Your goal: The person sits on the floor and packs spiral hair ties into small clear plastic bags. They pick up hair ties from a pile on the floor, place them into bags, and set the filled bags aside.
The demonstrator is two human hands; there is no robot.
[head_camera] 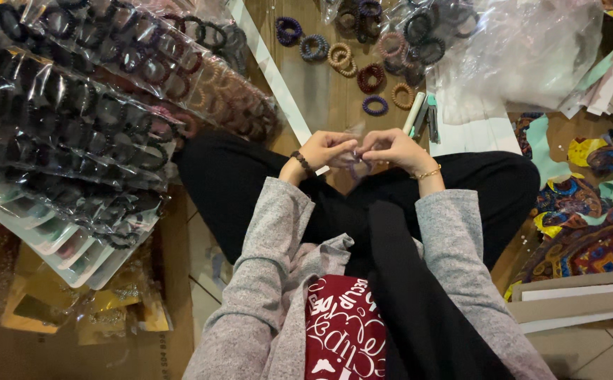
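Your hands meet over your lap, pinching a small hair tie.
Left hand and right hand each have the grip closed on the purple coil hair tie between them; loose coil ties lie just beyond, packaged ties far left.

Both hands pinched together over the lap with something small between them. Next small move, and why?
Probably keep both hands together and finish working the small purplish coil hair tie between the fingertips. The left hand and right hand meet over the lap, pinching it with a scrap of clear plastic; what exactly they grip is too small to tell. Loose coil hair ties lie ahead on the wooden floor.
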